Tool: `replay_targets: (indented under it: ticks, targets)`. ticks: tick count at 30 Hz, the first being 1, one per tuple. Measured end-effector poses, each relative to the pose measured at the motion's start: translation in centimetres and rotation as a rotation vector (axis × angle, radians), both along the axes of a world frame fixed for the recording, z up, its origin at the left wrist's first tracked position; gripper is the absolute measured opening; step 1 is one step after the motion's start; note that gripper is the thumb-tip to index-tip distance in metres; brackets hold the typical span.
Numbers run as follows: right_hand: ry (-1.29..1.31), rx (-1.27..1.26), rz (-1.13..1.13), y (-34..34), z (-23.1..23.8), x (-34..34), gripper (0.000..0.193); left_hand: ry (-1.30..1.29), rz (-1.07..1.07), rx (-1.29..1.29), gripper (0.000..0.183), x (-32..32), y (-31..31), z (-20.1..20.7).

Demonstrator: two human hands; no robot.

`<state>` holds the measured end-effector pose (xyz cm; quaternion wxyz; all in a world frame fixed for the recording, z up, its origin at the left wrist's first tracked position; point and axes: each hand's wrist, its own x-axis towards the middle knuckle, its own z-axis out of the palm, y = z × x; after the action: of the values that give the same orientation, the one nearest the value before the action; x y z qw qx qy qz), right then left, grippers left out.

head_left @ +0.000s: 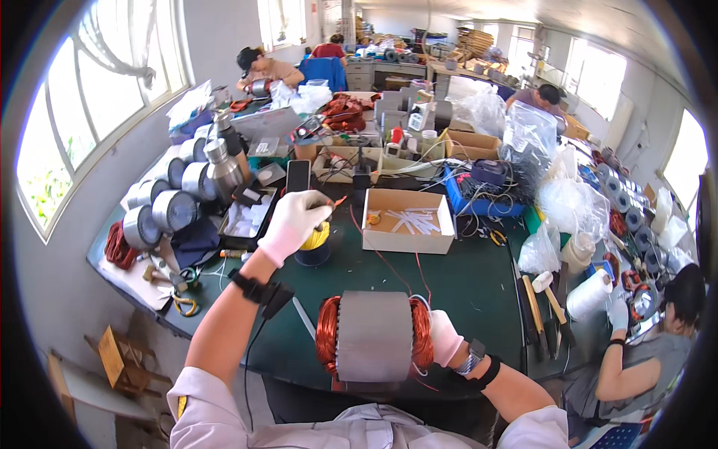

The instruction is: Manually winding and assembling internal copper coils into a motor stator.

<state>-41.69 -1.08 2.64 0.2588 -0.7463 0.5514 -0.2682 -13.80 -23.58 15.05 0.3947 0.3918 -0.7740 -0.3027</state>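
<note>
A grey motor stator [375, 335] with copper windings bulging from both ends lies in front of me at the table's near edge. My right hand [446, 338], in a white glove, is closed at its right end against the copper winding [422, 335]; the fingertips are hidden. Farther off on the left, my gloved left hand [298, 223] pinches a small orange-red piece [340, 201], too small to name. Below that hand stands a dark round pot with a yellow top [315, 243]. Thin red lead wires [385, 262] run from the stator across the table.
An open cardboard box [407, 238] holds white sleeves. Left of it are a phone [298, 176], a black tray [247, 217], stacked grey cores [173, 212] and scissors [185, 303]. Hammers [532, 303] and a thread cone [591, 294] lie right. A co-worker [636, 359] sits at the right.
</note>
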Motion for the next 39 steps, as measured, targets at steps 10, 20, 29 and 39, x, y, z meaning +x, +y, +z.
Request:
replay_targets:
  ticks: [10, 20, 29, 39]
  targets:
    - [0.184, -0.149, 0.049, 0.0, 0.4, -0.1, 0.016, -0.359, 0.001, -0.247, 0.036, -12.0, -8.7, -3.6]
    - [0.14, -0.21, 0.078, 0.1, 0.3, -0.1, 0.016, -0.119, -0.013, -0.376, 0.021, -9.4, -6.0, -0.6]
    - [-0.416, 0.095, 0.001, -0.1, -2.2, -1.4, 0.016, -0.412, -0.241, -0.054, 0.023, 7.7, 9.7, -2.7]
    - [-0.988, 0.543, -0.157, 0.2, 0.7, -1.3, 0.036, -0.34, -0.036, -0.35, 0.014, 3.8, 16.4, -9.7]
